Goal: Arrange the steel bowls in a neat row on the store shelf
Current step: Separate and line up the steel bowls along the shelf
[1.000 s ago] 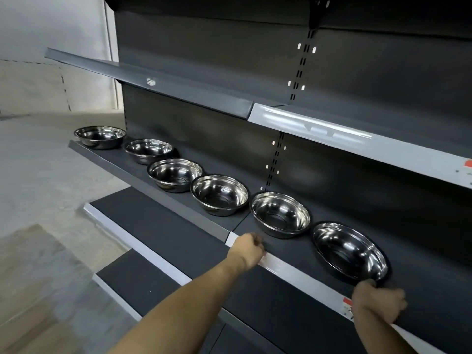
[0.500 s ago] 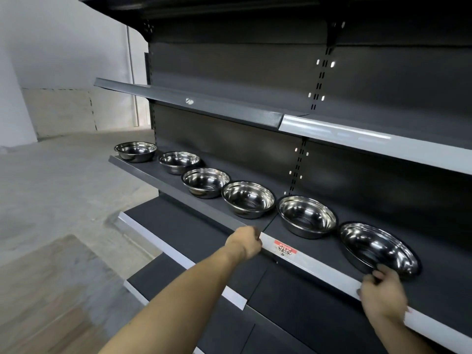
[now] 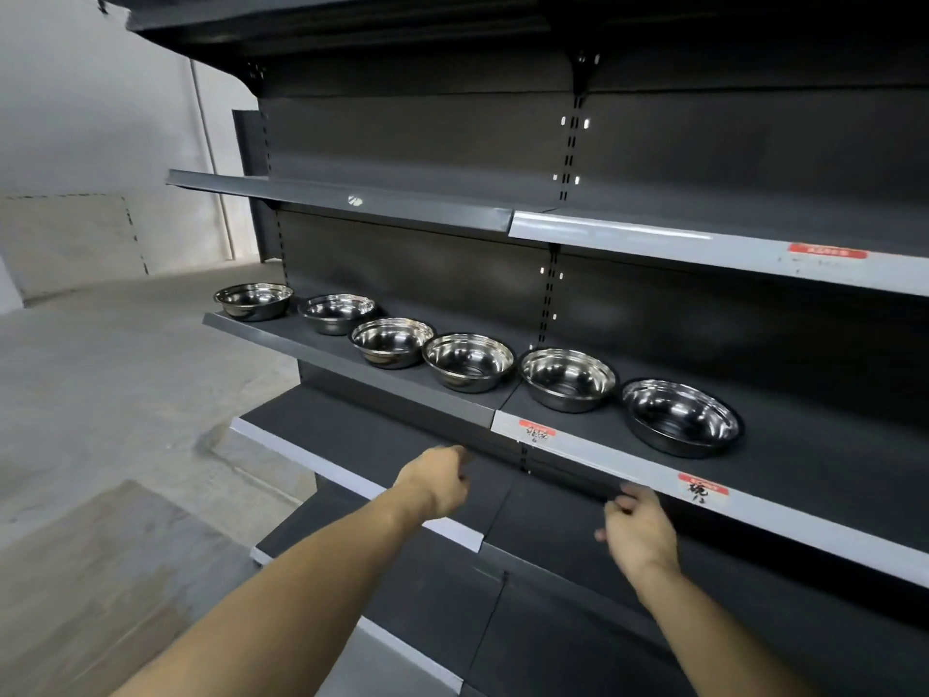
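Several shiny steel bowls stand upright in a diagonal row on the dark middle shelf (image 3: 621,461), from the leftmost bowl (image 3: 253,300) to the wider rightmost bowl (image 3: 681,417). Small gaps separate them. My left hand (image 3: 437,482) hovers below the shelf's front edge, under the fourth bowl (image 3: 469,361), its fingers loosely curled and holding nothing. My right hand (image 3: 638,528) hangs just under the white price strip, below the rightmost bowl, fingers loosely bent and touching no bowl.
An upper shelf (image 3: 653,236) juts out above the bowls. A lower shelf (image 3: 362,435) sticks out beneath my hands. Red price labels (image 3: 703,487) sit on the front strip. Concrete floor (image 3: 115,394) lies to the left.
Both hands have come off the shelf and dropped below its front edge; the right hand let go of the rightmost bowl's rim. The view has pulled back and risen.
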Available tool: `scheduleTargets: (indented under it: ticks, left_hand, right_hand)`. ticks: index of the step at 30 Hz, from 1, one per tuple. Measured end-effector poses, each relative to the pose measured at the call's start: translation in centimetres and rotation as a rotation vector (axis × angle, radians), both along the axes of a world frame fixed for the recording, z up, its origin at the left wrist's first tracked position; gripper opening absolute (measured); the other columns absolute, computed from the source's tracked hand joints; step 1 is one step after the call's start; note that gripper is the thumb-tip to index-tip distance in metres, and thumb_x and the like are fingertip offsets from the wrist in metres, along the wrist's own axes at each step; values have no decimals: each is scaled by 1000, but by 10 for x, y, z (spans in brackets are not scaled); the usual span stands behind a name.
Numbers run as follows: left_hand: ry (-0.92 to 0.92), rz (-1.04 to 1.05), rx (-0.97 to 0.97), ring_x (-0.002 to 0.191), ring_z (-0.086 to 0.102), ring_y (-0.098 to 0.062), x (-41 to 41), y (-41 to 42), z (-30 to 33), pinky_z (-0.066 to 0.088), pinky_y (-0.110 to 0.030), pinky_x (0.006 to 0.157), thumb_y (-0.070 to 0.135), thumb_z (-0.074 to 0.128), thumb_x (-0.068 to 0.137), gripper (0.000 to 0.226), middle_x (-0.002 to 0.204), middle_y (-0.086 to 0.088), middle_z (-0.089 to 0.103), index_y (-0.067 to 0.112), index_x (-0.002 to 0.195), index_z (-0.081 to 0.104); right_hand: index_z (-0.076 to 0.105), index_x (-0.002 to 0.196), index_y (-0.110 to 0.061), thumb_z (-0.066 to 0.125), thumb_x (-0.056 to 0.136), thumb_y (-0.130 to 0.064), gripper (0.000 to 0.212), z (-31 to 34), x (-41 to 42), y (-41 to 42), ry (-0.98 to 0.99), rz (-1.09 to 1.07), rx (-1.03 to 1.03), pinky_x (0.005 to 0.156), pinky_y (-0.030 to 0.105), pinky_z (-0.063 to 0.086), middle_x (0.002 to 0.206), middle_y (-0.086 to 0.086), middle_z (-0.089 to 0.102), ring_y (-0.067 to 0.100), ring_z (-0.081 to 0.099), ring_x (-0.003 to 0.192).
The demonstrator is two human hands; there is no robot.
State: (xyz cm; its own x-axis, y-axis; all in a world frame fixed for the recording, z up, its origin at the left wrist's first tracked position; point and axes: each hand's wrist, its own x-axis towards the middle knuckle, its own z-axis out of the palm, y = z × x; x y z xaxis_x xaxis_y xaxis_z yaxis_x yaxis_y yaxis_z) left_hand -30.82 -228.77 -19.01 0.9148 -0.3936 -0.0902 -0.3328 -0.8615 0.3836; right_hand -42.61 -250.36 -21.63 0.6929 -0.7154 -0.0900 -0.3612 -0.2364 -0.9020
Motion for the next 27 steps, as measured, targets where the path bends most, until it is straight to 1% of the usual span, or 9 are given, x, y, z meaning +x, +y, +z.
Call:
scheduleTargets:
  ticks: [2,5,6,8,10,12,14,21,27]
  left_hand:
    - [-22,-6,23,132,47,-24,-12,11,2,41,-32,106,25,45,94,48,144,-4,50,20,142,46]
    - [-48,-17,82,135,43,-26,-25,24,9,40,-35,106,28,45,95,49,147,-5,45,22,143,44]
    - [-59,-19,105,135,43,-27,-29,28,11,40,-37,107,30,45,95,49,148,-5,44,23,143,44]
    - [-80,-16,134,134,43,-28,-37,38,15,41,-40,106,36,45,96,48,148,-5,42,23,142,44]
    - [-97,-11,142,134,43,-28,-44,50,19,41,-42,107,41,45,97,49,149,-6,41,23,142,44]
    - [-110,-5,151,135,43,-29,-49,65,24,40,-43,107,44,44,97,51,150,-8,40,22,143,44]
    - [-117,6,162,133,44,-30,-52,84,27,41,-44,107,46,43,97,52,148,-9,42,21,143,44]
    - [-103,88,120,128,48,-27,-45,175,24,44,-43,102,50,39,97,51,139,-6,48,21,139,47]
    - [-58,203,90,122,53,-29,-28,284,18,45,-40,95,50,39,97,49,133,-7,51,22,135,48]
  right_hand:
    - [49,134,-9,50,96,-9,38,3,-11,9,4,5,-4,71,32,52,120,4,61,23,67,63]
    - [48,135,-10,49,96,-10,39,8,-25,21,18,15,-10,59,25,47,122,4,61,21,67,61]
    - [48,135,-11,48,96,-10,39,10,-29,24,30,22,-16,62,26,48,115,2,63,22,68,64]
    - [48,136,-11,49,96,-12,40,15,-34,30,76,45,-58,79,30,52,101,-3,64,27,71,80]
    - [48,139,-11,50,95,-15,43,21,-33,36,139,59,-117,97,35,49,113,5,67,32,67,105]
    - [46,141,-12,50,96,-19,46,27,-28,49,214,78,-183,100,32,46,131,12,61,33,59,119]
    - [46,142,-13,50,96,-24,47,32,-22,70,257,125,-245,101,33,44,139,14,56,33,54,125]
    - [48,141,-14,49,98,-31,47,37,17,170,283,325,-401,105,36,43,140,14,51,33,50,129]
    - [45,143,-12,48,99,-30,48,40,57,286,238,481,-422,105,37,42,145,13,47,32,48,131]
